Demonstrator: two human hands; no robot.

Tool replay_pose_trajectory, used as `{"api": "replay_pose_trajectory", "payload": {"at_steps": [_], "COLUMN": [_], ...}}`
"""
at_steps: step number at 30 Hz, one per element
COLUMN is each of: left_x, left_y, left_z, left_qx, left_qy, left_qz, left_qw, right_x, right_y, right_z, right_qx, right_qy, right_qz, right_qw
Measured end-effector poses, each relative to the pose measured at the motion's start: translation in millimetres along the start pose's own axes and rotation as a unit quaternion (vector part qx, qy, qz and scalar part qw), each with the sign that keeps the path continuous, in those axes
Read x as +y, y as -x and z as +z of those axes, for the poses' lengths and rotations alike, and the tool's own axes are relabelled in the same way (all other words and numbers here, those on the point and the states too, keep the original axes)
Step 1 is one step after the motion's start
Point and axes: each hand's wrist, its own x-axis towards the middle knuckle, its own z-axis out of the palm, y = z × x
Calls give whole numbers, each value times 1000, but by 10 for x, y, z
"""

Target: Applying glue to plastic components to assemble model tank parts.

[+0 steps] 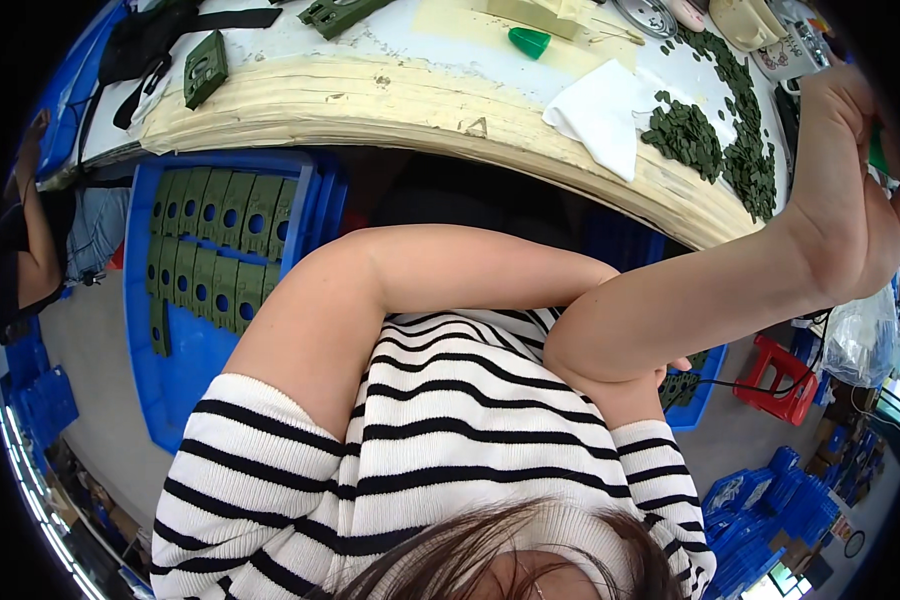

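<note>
I am in what looks like a factory workshop. My long white-topped workbench (pixel 410 85) with a pale, layered front edge bears heaped small flat dark green pieces (pixel 685 138) on the right; to the left, a blue plastic tray (pixel 185 390) holds rows of matching green slabs with round holes (pixel 235 190). Piled blue plastic bins (pixel 770 505) stand near right; another person (pixel 38 245) is at left.

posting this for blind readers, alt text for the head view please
A person in a striped top holds the right hand up beside a table with piles of small dark green pieces, something green in or behind it; the left arm is folded, left hand mostly hidden by the right arm. At left, a blue tray holds rows of green parts.
</note>
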Motion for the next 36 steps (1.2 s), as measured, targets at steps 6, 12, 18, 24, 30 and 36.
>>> {"api": "replay_pose_trajectory", "payload": {"at_steps": [6, 12, 18, 24, 30, 36], "left_x": [-23, -13, -34, -40, 23, 221], "left_y": [-33, -56, -85, -122, -29, 968], "left_z": [5, 24, 9, 8, -59, 334], "left_qx": [1, 1, 3, 3, 44, 284], "left_qy": [-17, -37, -53, -78, -149, -366], "left_qz": [-5, -12, -17, -20, -29, 163], "left_qw": [1000, 999, 998, 997, 987, 871], "right_x": [1, 87, 495, 644, 91, -175], "right_y": [89, 376, 1055, 1473, 518, 273], "right_z": [-31, -230, -958, -1237, -272, 104], "right_qx": [1, -1, -211, -399, -47, 4], "right_qy": [2, 40, 4, -74, -1, -23], "right_qz": [-35, -179, -604, -665, -196, -6], "right_qw": [999, 983, 768, 627, 980, 1000]}}
